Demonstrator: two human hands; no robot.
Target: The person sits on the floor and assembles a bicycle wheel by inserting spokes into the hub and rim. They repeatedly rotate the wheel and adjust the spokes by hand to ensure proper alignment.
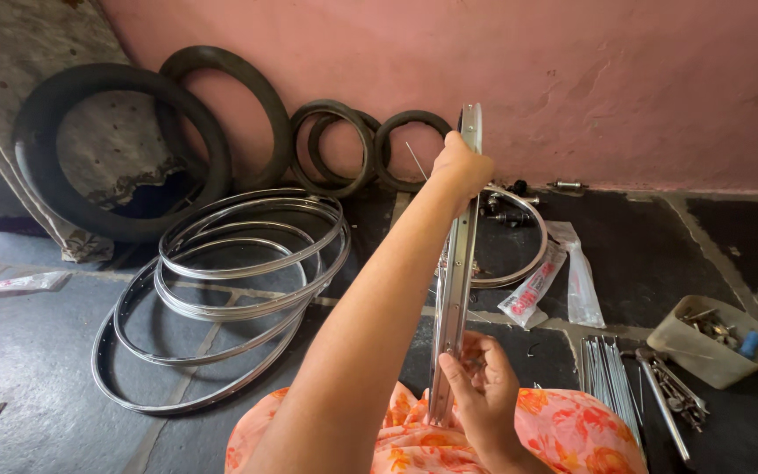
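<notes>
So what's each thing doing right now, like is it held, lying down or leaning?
Silver wheel rim: held upright, seen edge-on.
Left hand: gripping the rim's top.
Right hand: holding the rim's bottom.
Stacked rims: lying flat on the floor.
Tyres: leaning on the wall.
Spokes: bundled, lying flat.
Tub: open, holding small parts.

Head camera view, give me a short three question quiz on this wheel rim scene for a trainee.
1. True or false: the left hand grips the top of the upright rim.
2. Where is the right hand? A) on the rim's lower end B) in the beige tub C) on a tyre
3. What lies stacked on the floor left of the arms?

Key: 1 true. 2 A. 3 Bare metal rims.
</notes>
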